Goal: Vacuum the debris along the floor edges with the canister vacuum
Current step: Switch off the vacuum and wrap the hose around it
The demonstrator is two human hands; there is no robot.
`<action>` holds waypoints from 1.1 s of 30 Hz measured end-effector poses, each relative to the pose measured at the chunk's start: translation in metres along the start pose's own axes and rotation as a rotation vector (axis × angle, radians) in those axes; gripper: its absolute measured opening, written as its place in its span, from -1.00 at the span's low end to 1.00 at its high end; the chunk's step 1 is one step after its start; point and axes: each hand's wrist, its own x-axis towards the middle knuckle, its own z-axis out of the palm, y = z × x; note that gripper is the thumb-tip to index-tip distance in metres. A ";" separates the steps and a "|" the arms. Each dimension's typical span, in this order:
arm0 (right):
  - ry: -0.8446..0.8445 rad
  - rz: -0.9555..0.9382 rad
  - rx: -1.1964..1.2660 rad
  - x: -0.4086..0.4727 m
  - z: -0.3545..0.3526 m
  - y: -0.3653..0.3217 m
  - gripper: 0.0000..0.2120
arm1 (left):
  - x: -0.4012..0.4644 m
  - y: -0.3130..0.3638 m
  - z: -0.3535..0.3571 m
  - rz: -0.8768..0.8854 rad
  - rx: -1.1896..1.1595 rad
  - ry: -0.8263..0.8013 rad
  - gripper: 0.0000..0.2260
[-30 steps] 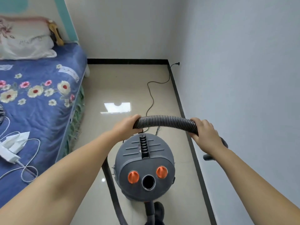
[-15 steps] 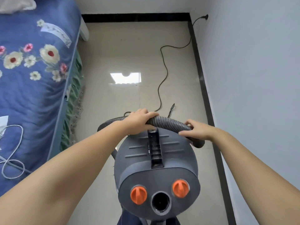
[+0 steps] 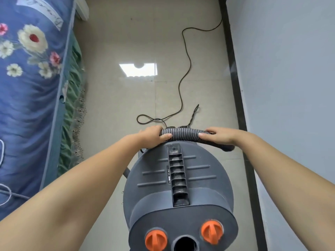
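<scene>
I look down on the grey canister vacuum (image 3: 178, 192), which stands on the beige tiled floor (image 3: 117, 105) right below me, between the bed (image 3: 32, 87) on my left and the wall (image 3: 290, 87) on my right. Its ribbed hose (image 3: 184, 135) lies across the far end of the lid. My left hand (image 3: 151, 135) wraps around the hose at its left part, thumb on the near side and fingers curled over the top. My right hand (image 3: 220, 135) grips it further right, thumb pressed on the ribs, fingers closed over the far side. The hose's dark end sticks out just past my right hand. 2 orange knobs (image 3: 155, 240) sit on the near face, either side of a round opening (image 3: 184, 244). A thin black power cord (image 3: 188, 57) snakes across the tiles ahead, looping just beyond the hose. The black baseboard (image 3: 233, 69) runs along the wall, close beside the canister. A green bed skirt (image 3: 72, 115) hangs along the left floor edge.
</scene>
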 end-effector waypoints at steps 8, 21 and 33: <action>0.032 -0.121 -0.120 0.050 0.035 -0.034 -0.49 | 0.016 0.007 0.022 -0.188 0.208 -0.080 -0.42; 0.052 -0.030 -0.127 0.066 0.040 -0.029 -0.44 | 0.032 -0.007 0.023 -0.187 0.108 -0.089 -0.33; 0.465 -0.110 -0.053 -0.085 0.001 -0.119 -0.51 | -0.144 0.044 -0.062 0.024 -0.411 0.464 -0.67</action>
